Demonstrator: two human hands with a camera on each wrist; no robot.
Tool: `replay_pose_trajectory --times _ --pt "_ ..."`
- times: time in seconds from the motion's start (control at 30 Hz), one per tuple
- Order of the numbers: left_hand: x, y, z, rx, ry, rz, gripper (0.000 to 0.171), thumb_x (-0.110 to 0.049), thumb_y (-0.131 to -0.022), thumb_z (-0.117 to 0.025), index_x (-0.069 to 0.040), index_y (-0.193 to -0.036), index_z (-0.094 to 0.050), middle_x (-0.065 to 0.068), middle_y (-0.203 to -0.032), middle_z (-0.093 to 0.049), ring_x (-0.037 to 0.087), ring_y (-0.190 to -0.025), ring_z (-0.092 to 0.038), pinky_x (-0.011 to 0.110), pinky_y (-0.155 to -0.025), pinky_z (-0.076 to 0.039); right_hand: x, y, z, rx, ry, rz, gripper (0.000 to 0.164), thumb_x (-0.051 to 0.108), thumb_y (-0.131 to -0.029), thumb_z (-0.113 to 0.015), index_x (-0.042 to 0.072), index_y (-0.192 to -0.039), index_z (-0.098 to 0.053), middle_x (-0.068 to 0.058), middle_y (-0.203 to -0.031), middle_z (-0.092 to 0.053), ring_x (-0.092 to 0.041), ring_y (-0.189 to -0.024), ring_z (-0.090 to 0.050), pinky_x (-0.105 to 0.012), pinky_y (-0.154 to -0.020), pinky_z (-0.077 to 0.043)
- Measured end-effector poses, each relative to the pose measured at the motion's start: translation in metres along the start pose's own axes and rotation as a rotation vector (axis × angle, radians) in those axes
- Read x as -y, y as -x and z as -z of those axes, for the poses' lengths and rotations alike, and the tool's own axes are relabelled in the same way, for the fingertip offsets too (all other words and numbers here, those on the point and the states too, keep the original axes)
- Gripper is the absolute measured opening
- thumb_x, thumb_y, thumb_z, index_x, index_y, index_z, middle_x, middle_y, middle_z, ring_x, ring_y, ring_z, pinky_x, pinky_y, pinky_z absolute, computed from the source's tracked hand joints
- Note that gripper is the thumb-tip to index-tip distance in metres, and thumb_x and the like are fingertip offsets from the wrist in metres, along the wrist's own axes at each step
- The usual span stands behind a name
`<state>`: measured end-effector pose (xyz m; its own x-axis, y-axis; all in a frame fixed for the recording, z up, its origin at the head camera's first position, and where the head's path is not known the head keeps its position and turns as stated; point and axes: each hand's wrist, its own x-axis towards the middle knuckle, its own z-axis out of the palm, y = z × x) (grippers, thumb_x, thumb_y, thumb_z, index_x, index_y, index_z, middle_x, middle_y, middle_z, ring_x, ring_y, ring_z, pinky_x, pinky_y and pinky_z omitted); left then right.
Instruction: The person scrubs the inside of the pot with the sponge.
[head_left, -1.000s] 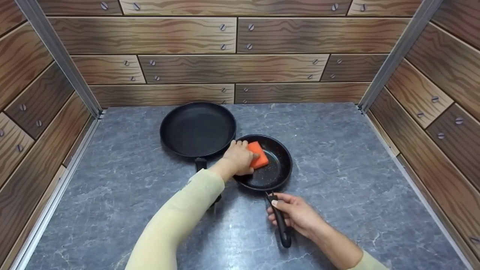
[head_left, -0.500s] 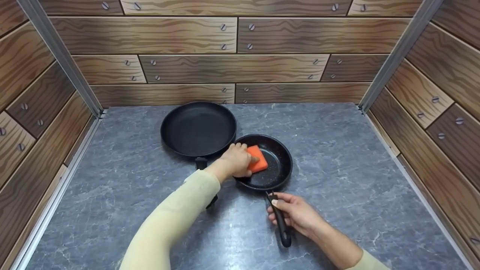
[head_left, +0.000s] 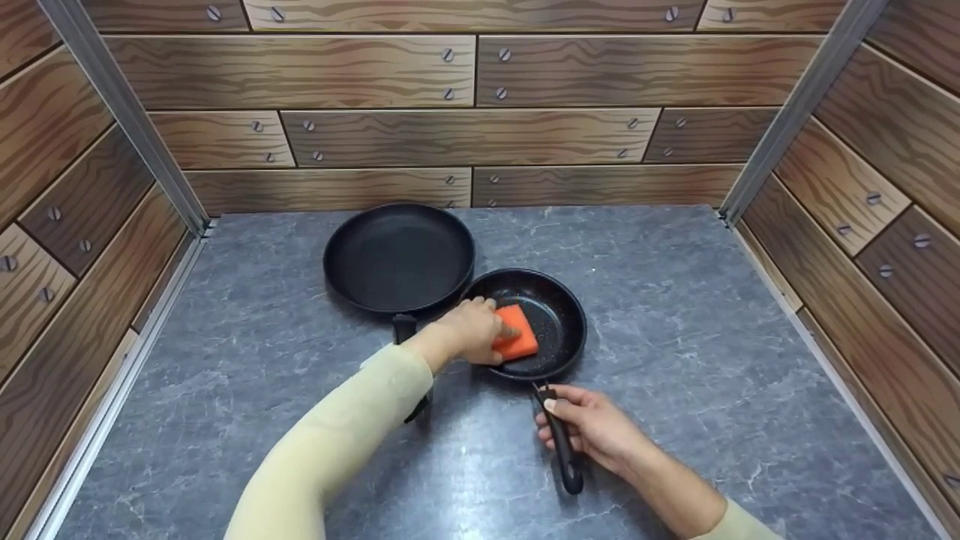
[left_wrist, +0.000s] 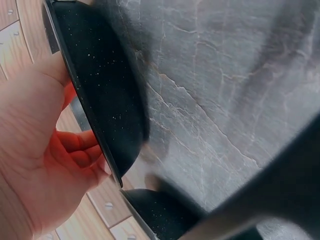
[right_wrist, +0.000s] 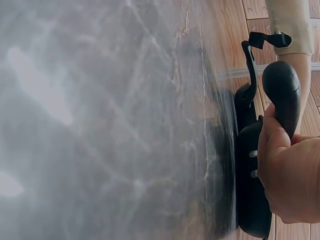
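Note:
My left hand (head_left: 476, 330) holds an orange sponge (head_left: 519, 337) against the inside of the smaller black frying pan (head_left: 559, 322), at the pan's left and near part. In the left wrist view the pan's wall (left_wrist: 105, 90) hides most of the sponge and some of the fingers. With my right hand (head_left: 592, 424) I grip the smaller pan's black handle (head_left: 564, 450) near the pan, thumb on top. Up and to the left lies a larger frying pan (head_left: 397, 259), its rim close against the smaller one; my left forearm covers part of its handle (head_left: 404, 327).
Both pans rest on a grey marble-patterned tabletop (head_left: 697, 322). Wood-patterned walls (head_left: 465, 135) with metal corner posts (head_left: 795, 105) enclose the table at the back and both sides.
The sponge and my left hand have slid toward the near side of the smaller pan. My right hand keeps its grip on the handle, and both pans stay in place.

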<state>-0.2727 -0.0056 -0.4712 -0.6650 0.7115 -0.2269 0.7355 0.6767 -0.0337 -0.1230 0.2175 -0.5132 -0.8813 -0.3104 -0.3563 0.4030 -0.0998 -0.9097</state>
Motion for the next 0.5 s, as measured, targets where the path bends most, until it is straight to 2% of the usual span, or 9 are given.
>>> replay_pose_trajectory --times 0.23,0.37,0.5 --pt "-0.0020 0.0026 -0.0005 -0.008 0.012 -0.052 0.052 -0.046 -0.098 -0.072 -0.037 -0.149 -0.063 0.012 -0.123 -0.070 0.034 -0.115 -0.058 0.046 -0.102 -0.048 -0.0005 -0.0002 -0.0002 0.009 -0.001 -0.006 0.056 0.010 -0.107 -0.057 -0.013 -0.154 -0.038 -0.013 -0.099 -0.071 -0.016 -0.080 -0.075 -0.033 -0.074 -0.063" --pt "-0.0020 0.0029 0.0001 -0.009 0.051 -0.080 0.053 -0.045 -0.097 -0.074 -0.035 -0.148 -0.064 0.006 -0.125 -0.075 0.031 -0.119 -0.057 0.044 -0.114 -0.041 -0.0005 0.0002 0.0000 0.019 -0.003 -0.003 0.057 0.008 -0.107 -0.056 -0.013 -0.155 -0.035 -0.014 -0.099 -0.071 -0.016 -0.079 -0.074 -0.032 -0.074 -0.063" --pt "-0.0018 0.0033 0.0011 -0.016 0.099 -0.114 0.050 -0.042 -0.097 -0.075 -0.032 -0.146 -0.067 0.001 -0.115 -0.078 0.027 -0.116 -0.057 0.044 -0.122 -0.033 0.0002 0.0006 0.0003 0.020 -0.004 -0.009 0.057 0.008 -0.108 -0.055 -0.013 -0.156 -0.034 -0.013 -0.099 -0.071 -0.015 -0.079 -0.074 -0.032 -0.074 -0.063"
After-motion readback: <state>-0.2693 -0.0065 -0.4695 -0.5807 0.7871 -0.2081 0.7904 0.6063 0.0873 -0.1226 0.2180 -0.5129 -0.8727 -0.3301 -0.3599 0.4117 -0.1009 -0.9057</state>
